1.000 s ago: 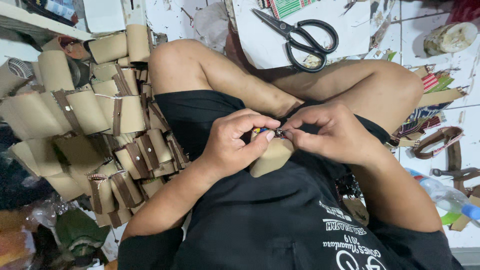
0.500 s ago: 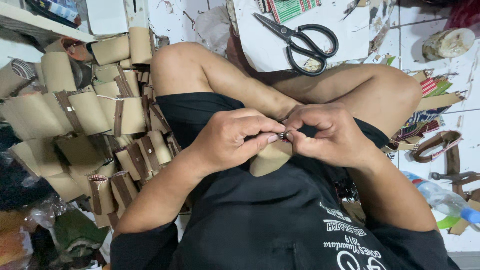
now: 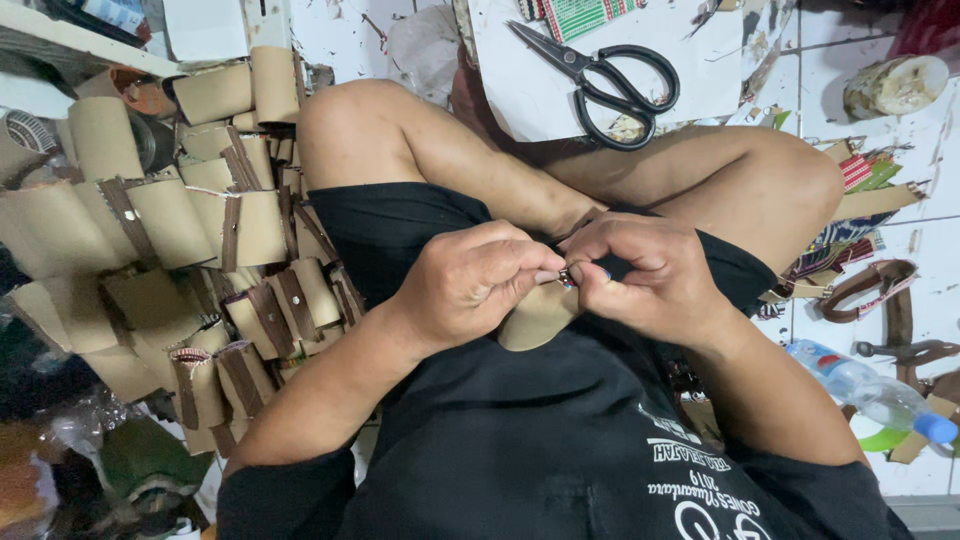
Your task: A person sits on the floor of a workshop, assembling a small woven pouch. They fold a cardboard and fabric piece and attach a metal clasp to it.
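Little displacement is recorded since the earlier frames: the left hand (image 3: 478, 283) has been closed more tightly, its thumb and forefinger drawn in toward the right hand (image 3: 640, 275), and the tan leather piece (image 3: 535, 318) has been held at the same spot over the lap throughout. Both hands are found pressed close together, fingertips meeting at a small multicoloured fitting (image 3: 572, 275) at the upper edge of the tan piece; what the fitting is cannot be told, as it is largely covered. The left hand is noted pinching the tan piece at that edge; the right hand is noted pinching the fitting itself. It is judged that fine fastening work is in hand at this edge and that the grip has merely been tightened, not released.

The tan piece is located above the black shorts, between the crossed legs, hanging below the fingers. A heap of similar tan pieces with brown straps (image 3: 200, 260) is recorded on the floor at the person's left. Black-handled scissors (image 3: 610, 80) are seen lying on a white sheet beyond the knees, untouched. A plastic bottle with a blue cap (image 3: 870, 395) is noted on the tiled floor at the right.
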